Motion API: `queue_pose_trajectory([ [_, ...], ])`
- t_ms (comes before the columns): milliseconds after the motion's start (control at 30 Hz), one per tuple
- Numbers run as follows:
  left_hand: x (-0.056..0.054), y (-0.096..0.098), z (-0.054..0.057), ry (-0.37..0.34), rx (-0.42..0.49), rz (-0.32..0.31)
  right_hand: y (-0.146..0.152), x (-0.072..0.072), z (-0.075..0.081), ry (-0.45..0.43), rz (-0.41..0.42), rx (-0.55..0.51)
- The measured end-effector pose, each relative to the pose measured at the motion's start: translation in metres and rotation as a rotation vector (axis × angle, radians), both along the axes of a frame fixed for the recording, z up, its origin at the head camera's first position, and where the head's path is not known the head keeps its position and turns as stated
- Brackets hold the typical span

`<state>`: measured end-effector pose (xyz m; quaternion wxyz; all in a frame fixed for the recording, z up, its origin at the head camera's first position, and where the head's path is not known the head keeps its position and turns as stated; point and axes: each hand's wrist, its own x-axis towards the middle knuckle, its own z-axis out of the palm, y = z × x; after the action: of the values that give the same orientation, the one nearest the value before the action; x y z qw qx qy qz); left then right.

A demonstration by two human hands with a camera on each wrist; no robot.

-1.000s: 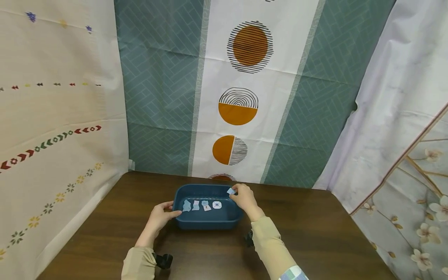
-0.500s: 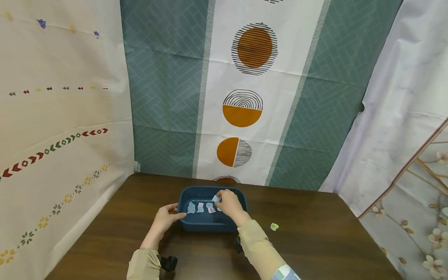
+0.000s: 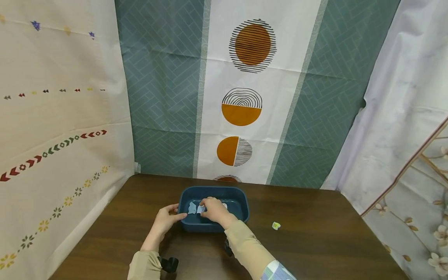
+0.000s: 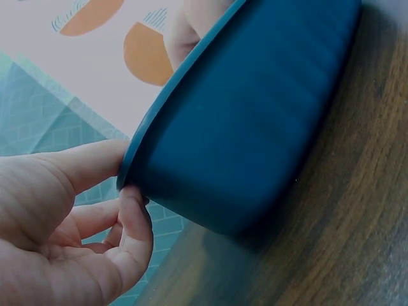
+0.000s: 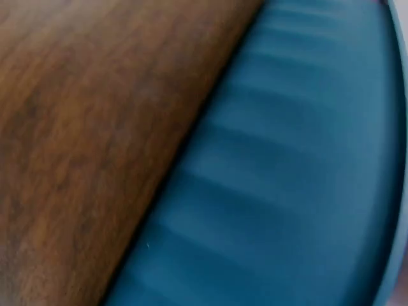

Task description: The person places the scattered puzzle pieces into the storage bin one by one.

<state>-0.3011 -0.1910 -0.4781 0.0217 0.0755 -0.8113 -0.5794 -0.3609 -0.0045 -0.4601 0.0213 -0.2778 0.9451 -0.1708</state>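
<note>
A dark blue plastic tub point(image 3: 210, 227) stands on the table with small flat cut-out pieces inside. My left hand point(image 3: 163, 220) pinches the tub's left end, thumb over the rim and fingers beneath it, as the left wrist view shows at the tub's rim point(image 4: 162, 102). My right hand point(image 3: 216, 212) reaches down inside the tub, fingers curled, with a small light-blue and white piece point(image 3: 200, 209) at its fingertips. Left of that lies a light-blue piece point(image 3: 192, 208). A white piece point(image 3: 225, 205) shows partly behind the right hand, which hides the others.
A small yellow-green piece point(image 3: 276, 225) lies on the brown wooden table point(image 3: 315, 241) right of the tub. Patterned cloths hang behind and at both sides. The right wrist view shows only the tub's ribbed outer wall point(image 5: 268, 146) and table wood.
My right hand has carried a small light-blue piece leftward from the tub's right rim and down into it. The yellow-green piece came out from behind the right arm. The left hand keeps its grip.
</note>
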Motion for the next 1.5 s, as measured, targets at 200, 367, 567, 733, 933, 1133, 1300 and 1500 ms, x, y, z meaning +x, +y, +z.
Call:
queue_pose_trajectory([
  [200, 0.001, 0.000, 0.000, -0.012, -0.001, 0.004, -0.008, 0.001, -0.005, 0.023, 0.080, 0.084],
  [367, 0.001, -0.001, 0.001, -0.015, -0.004, 0.001, -0.010, 0.000, -0.004, -0.003, 0.112, 0.101],
  [567, 0.001, -0.001, 0.001, -0.006, 0.001, 0.000, -0.012, 0.000, -0.006, -0.013, 0.166, 0.113],
  [733, 0.001, 0.000, 0.002, -0.005, -0.002, -0.001, -0.013, -0.001, -0.009, -0.031, 0.186, 0.127],
  [933, 0.001, 0.001, 0.003, -0.002, -0.005, -0.001, -0.010, -0.008, -0.014, -0.017, 0.234, 0.110],
  [1133, 0.001, 0.001, 0.003, -0.001, -0.007, -0.001, -0.009, -0.007, -0.010, -0.065, 0.213, 0.121],
  [1300, 0.001, 0.002, 0.004, -0.004, -0.005, -0.003, -0.009, -0.006, -0.009, -0.053, 0.205, 0.135],
  [1500, 0.001, 0.002, 0.005, 0.004, 0.000, -0.001, -0.006, -0.006, -0.004, -0.044, 0.184, 0.112],
])
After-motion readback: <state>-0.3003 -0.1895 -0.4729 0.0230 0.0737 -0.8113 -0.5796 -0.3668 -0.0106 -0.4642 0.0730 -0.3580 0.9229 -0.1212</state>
